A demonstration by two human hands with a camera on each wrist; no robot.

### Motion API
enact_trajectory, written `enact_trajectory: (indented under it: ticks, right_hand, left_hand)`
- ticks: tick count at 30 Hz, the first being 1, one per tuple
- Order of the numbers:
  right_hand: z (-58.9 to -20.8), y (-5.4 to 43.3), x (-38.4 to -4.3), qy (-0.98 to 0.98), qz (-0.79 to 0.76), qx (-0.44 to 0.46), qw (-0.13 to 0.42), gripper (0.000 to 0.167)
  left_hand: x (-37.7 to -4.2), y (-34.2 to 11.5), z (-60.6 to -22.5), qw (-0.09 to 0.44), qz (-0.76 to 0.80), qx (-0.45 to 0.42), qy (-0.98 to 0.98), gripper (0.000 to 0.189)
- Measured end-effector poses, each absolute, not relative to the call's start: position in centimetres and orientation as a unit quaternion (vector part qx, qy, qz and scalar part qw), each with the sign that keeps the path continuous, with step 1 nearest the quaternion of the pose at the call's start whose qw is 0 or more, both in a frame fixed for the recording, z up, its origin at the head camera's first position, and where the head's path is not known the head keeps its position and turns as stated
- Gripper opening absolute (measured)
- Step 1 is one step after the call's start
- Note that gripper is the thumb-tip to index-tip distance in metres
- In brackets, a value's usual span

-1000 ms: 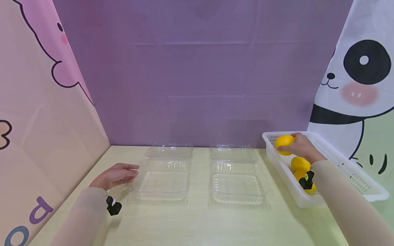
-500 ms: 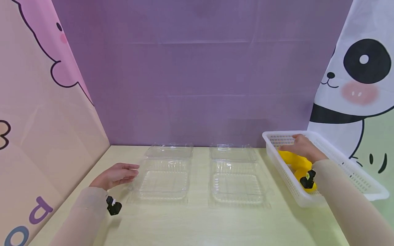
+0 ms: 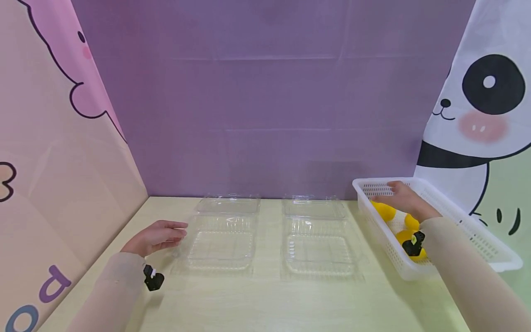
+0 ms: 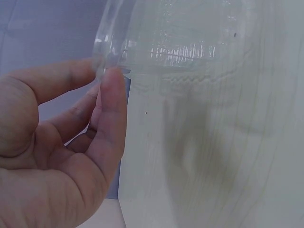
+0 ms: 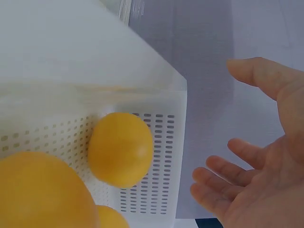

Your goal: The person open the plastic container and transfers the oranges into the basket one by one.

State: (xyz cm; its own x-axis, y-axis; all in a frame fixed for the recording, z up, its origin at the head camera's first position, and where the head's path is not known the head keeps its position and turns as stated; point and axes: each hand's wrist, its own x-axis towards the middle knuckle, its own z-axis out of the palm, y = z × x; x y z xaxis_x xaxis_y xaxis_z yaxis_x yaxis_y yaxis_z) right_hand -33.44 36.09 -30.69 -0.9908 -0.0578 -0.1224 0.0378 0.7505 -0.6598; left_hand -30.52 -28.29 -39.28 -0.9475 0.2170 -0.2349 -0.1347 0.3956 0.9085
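My right hand [image 3: 404, 202] hovers over the far end of a white perforated basket [image 3: 498, 240], its fingers spread and nothing in its grasp. Just below it a yellow lemon [image 3: 384, 211] lies in the basket, apart from the hand in the right wrist view [image 5: 121, 149]. Several more lemons [image 3: 411, 222] sit nearer, partly hidden by the wrist. At the left, my left hand [image 3: 155, 237] stays with fingers loosely extended beside a clear plastic clamshell box [image 3: 221, 244]. In the left wrist view its fingertips [image 4: 113, 78] overlap the box's edge; contact is hard to tell.
A second clear clamshell box [image 3: 318, 249] stands with its lid raised, between the first box and the basket. Behind the pale wooden table [image 3: 265, 304] hangs a purple cloth [image 3: 249, 115]. Printed cloths flank both sides, a panda [image 3: 481, 106] on the right one.
My right hand has lowered the lemon it held into the basket's far end and let go of it. The left hand and both boxes look unmoved.
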Motion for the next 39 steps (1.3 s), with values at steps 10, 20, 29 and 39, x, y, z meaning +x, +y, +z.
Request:
enact_trajectory:
  ticks: [10,20,29,39]
  right_hand:
    - [-30.4,35.2,-33.1,0.938,-0.339,0.004,0.066,0.098]
    - [-30.5,34.6,-33.1,0.941,-0.333,-0.012,0.055,0.093]
    - [-30.4,33.3,-33.2,0.947,-0.317,-0.044,0.035,0.089]
    - [-30.7,32.0,-32.3,0.938,-0.333,-0.091,0.022,0.082]
  left_hand:
    - [-30.5,-28.0,-39.2,0.158,0.544,0.014,0.824,0.056]
    - [-30.7,-27.9,-39.2,0.153,0.537,0.006,0.830,0.056]
    - [-30.9,-27.7,-39.3,0.155,0.536,0.006,0.830,0.056]
    - [-31.1,-27.8,-39.5,0.154,0.545,0.016,0.824,0.057]
